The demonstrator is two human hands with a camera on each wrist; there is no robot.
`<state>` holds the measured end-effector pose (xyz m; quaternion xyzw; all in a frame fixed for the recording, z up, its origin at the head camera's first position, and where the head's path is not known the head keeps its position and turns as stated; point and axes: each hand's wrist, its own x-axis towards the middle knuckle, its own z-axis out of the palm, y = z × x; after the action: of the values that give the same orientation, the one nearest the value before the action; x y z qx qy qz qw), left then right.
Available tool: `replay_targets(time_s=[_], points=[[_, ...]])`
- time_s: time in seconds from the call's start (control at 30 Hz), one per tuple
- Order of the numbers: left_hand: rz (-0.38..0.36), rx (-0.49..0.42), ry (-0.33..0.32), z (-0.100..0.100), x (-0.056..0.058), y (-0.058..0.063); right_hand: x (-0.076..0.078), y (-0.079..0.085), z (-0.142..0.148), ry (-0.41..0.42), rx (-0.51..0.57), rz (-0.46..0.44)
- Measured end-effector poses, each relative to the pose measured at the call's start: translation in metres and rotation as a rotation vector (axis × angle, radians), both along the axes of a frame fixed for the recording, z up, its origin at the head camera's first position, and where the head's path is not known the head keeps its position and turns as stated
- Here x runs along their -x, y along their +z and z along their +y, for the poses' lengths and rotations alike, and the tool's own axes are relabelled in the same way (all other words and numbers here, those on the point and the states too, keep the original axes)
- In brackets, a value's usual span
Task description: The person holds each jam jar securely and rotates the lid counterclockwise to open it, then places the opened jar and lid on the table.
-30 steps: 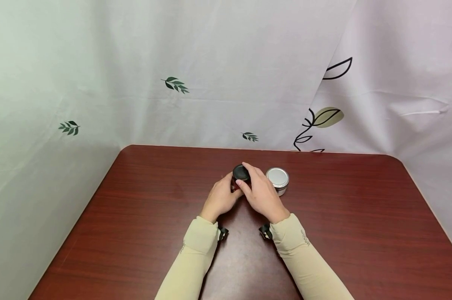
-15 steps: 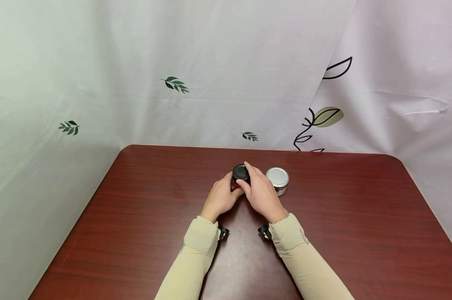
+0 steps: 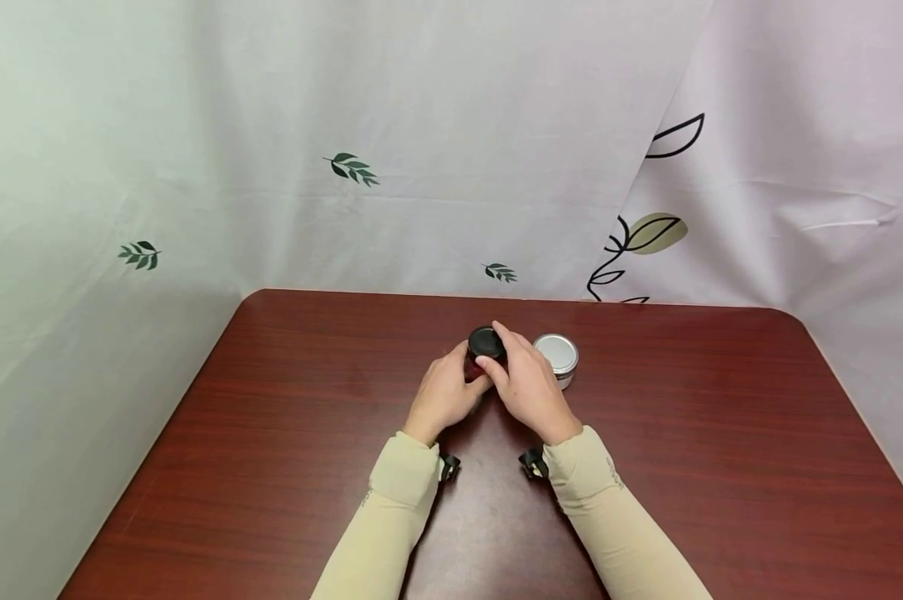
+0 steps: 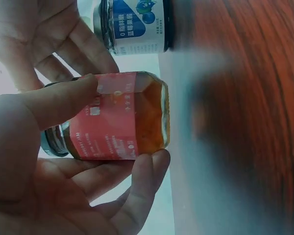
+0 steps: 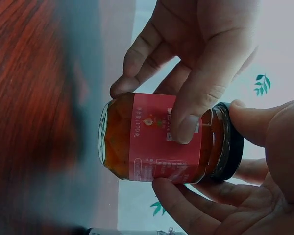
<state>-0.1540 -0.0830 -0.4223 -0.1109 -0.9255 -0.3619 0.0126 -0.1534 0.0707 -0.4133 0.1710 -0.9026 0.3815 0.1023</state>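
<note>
Between my hands is a glass jam jar (image 5: 166, 137) with a red label, amber contents and a black lid (image 3: 486, 342). My left hand (image 3: 443, 396) grips the jar's body, its thumb across the label in the right wrist view. My right hand (image 3: 529, 383) holds the lid, thumb on the near side and fingers round the far side. The base is held above the table in both wrist views. Right beside my right hand stands a second jar (image 4: 139, 27) with a white and blue label; its silver-white lid (image 3: 556, 353) faces up in the head view.
The reddish-brown wooden table (image 3: 308, 467) has rounded far corners. Behind it and along the sides hangs a pale curtain (image 3: 436, 150) with leaf prints. Dark straps (image 3: 534, 463) show at both wrists.
Both hands and the red-labelled jar have shifted very slightly right and away from me. My right index finger has moved a little rightward around the lid. The second jar stays in place.
</note>
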Motion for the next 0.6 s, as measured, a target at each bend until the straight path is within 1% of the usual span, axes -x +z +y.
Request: replay_targets(time_s=[0.23, 0.47, 0.6], points=[[0.07, 0.013, 0.04, 0.0015, 0.0, -0.0007, -0.0005, 0.002, 0.0009, -0.001, 0.006, 0.008], [0.132, 0.036, 0.08, 0.0041, -0.001, 0.0013, -0.0013, 0.0069, 0.0037, -0.001, 0.036, 0.005], [0.18, 0.026, 0.078, 0.0039, -0.0008, 0.0011, -0.0017, 0.0086, 0.005, 0.001, 0.046, 0.0]])
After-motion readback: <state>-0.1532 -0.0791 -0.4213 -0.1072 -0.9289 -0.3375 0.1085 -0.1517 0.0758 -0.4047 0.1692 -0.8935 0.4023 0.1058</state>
